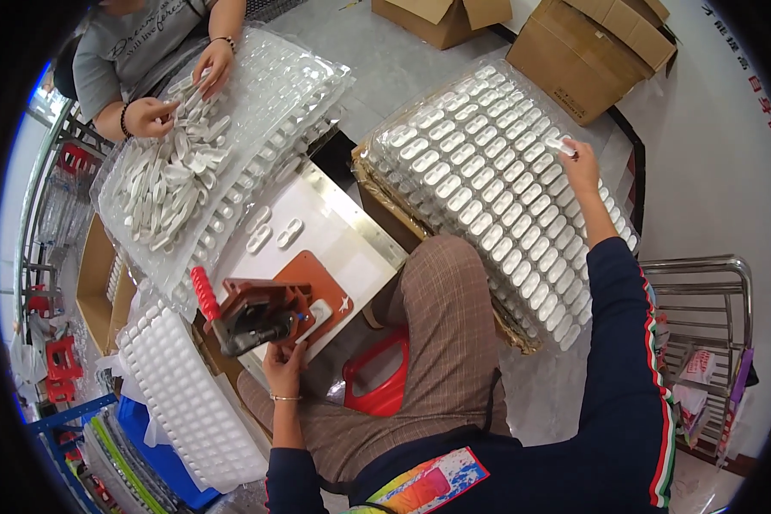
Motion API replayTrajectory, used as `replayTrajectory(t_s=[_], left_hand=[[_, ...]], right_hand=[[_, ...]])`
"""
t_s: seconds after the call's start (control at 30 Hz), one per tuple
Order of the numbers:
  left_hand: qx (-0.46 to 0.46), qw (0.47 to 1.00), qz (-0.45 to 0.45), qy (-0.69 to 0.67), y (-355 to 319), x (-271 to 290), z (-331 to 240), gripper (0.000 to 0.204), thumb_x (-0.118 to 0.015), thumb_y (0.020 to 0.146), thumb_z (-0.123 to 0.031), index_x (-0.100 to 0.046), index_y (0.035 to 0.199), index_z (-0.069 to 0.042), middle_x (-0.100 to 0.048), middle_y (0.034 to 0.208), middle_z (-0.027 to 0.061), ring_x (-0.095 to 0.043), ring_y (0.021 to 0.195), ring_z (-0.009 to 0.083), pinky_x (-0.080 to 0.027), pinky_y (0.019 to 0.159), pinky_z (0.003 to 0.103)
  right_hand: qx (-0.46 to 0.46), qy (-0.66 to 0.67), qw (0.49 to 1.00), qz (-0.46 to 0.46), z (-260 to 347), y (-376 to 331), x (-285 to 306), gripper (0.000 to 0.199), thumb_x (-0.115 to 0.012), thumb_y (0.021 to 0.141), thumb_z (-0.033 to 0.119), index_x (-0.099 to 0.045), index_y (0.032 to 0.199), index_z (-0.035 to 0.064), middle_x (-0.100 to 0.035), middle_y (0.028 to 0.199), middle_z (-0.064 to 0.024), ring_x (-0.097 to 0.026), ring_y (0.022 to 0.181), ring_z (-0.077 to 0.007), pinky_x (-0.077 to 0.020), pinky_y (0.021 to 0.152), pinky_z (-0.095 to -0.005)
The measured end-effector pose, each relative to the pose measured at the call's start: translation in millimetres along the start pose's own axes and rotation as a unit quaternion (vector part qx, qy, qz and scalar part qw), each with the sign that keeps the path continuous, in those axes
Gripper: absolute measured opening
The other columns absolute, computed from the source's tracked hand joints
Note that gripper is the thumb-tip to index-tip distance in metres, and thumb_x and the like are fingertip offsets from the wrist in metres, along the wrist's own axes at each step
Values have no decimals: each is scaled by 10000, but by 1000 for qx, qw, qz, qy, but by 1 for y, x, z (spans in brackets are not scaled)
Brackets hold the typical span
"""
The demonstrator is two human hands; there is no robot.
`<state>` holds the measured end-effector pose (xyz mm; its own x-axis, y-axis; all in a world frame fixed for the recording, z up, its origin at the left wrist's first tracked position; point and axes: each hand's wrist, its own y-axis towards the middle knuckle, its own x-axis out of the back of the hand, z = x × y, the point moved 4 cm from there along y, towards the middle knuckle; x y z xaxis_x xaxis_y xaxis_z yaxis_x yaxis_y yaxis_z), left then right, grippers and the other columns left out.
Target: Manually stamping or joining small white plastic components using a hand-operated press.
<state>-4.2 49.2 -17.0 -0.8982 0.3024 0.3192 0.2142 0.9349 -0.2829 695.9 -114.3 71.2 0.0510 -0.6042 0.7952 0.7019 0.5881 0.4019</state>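
Observation:
My right hand (579, 163) reaches out over a clear blister tray (488, 180) filled with rows of white oval plastic parts and pinches one small white part (564, 146) at the tray's far right edge. My left hand (284, 355) rests at the near edge of a brown press fixture (261, 313) with a red handle (203, 291), fingers curled against its base; whether it grips anything is hidden. A white part (320, 310) lies in the fixture on an orange-brown plate (313, 272).
Another person's hands (180, 90) sort a pile of white parts (167, 184) on a clear tray at the upper left. Two loose white parts (274, 236) lie on the white work surface. Cardboard boxes (591, 43) stand behind, a red stool (377, 381) below, a metal rack (711, 343) right.

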Motion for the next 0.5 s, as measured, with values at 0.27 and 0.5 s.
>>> replayTrajectory(t_s=[0.27, 0.5], left_hand=[[46, 998, -29, -21, -3, 1, 2, 189, -794, 796, -28, -620, 868, -35, -567, 629, -19, -523, 466, 63, -431, 402, 213], [63, 997, -44, 12, -11, 10, 4, 275, -832, 763, -87, -680, 971, 10, -667, 731, 46, -578, 488, 106, -457, 434, 247]], right_hand=[[59, -229, 970, 61, 9, 47, -8, 271, -671, 802, 38, -703, 1053, 135, -612, 1094, -54, -577, 1053, -290, -467, 925, -403], [35, -143, 987, 62, -16, 49, -52, 353, -557, 816, -36, -677, 1113, 111, -614, 1121, -104, -570, 1093, -333, -458, 937, -418]])
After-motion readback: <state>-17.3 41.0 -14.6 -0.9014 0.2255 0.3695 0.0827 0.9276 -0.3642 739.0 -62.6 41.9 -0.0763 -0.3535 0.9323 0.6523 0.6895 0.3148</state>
